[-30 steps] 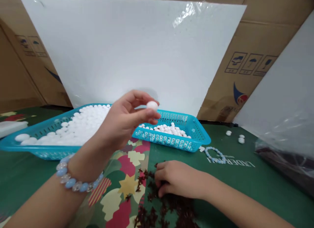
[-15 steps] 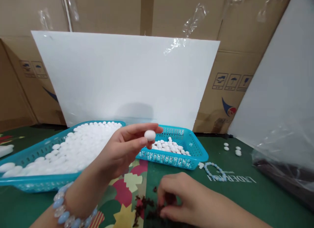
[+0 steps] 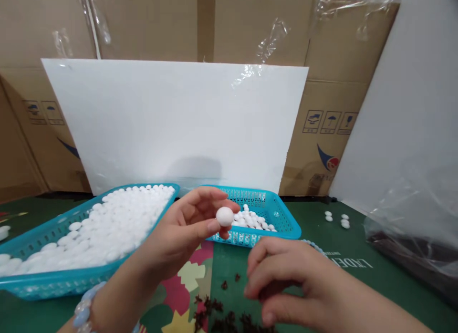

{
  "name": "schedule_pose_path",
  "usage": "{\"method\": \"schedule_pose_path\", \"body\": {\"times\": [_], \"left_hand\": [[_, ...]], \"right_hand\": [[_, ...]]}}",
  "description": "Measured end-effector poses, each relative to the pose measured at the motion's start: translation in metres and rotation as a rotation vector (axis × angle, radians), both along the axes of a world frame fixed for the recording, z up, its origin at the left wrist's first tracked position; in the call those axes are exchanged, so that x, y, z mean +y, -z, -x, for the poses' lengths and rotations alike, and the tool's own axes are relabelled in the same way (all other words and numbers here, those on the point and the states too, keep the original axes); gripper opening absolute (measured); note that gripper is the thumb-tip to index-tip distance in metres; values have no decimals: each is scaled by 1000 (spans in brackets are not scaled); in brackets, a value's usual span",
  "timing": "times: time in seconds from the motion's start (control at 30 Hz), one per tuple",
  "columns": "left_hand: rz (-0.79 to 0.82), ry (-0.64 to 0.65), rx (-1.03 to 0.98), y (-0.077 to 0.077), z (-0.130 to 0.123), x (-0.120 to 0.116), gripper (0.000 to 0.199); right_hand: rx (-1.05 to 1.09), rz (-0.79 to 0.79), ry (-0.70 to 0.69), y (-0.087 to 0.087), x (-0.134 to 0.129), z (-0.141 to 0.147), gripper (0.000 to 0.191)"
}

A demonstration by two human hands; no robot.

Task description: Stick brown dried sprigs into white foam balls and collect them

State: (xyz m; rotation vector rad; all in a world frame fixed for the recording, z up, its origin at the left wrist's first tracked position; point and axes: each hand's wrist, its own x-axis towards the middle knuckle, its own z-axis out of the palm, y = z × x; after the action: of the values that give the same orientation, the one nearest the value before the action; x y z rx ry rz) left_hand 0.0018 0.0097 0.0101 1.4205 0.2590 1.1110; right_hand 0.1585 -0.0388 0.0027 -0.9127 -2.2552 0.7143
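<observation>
My left hand [image 3: 182, 237] is raised above the table and pinches a round white bead [image 3: 224, 216] between thumb and fingertips. A bead bracelet [image 3: 81, 314] sits on that wrist. My right hand [image 3: 296, 280] hovers low over a scatter of small dark brown star-shaped pieces [image 3: 222, 318]. Its fingers are curled together, with what looks like one dark piece pinched between them. A large blue basket [image 3: 53, 285] heaped with white beads stands on the left. Behind the held bead, a smaller blue basket [image 3: 284, 228] holds several more.
A white board [image 3: 179, 123] leans on cardboard boxes [image 3: 336, 118] at the back. Three loose white beads [image 3: 339, 220] lie on the green mat at right. A clear plastic bag [image 3: 411, 228] with dark contents lies at the far right, below a second white board.
The view has tilted up. My right hand has lifted off the brown pieces and closed its fingers. My left hand has lowered the white bead slightly toward it.
</observation>
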Motion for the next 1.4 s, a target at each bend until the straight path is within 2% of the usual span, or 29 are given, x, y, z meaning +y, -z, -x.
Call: {"method": "schedule_pose_path", "body": {"times": [0.2, 0.37, 0.63, 0.9, 1.03, 1.2, 1.3, 1.4], "left_hand": [[-37, 29, 97, 1, -4, -3, 7], [-7, 109, 125, 6, -7, -3, 8], [-1, 237, 149, 7, -9, -5, 14], [5, 263, 109, 9, -10, -8, 19], [39, 267, 75, 9, -11, -8, 20], [54, 295, 52, 9, -13, -9, 19], [60, 284, 64, 11, -14, -10, 18], [59, 284, 86, 12, -14, -10, 16]], "right_hand": [[488, 63, -74, -4, 0, -9, 28], [701, 161, -107, 1, 2, -5, 33], [768, 69, -94, 0, -2, -5, 34], [663, 48, -67, -6, -10, -13, 31], [693, 94, -24, -3, -8, -12, 20], [679, 46, -38, -4, -9, -8, 21], [723, 77, -88, -5, -8, -5, 26], [845, 207, -132, -4, -6, -4, 31]]}}
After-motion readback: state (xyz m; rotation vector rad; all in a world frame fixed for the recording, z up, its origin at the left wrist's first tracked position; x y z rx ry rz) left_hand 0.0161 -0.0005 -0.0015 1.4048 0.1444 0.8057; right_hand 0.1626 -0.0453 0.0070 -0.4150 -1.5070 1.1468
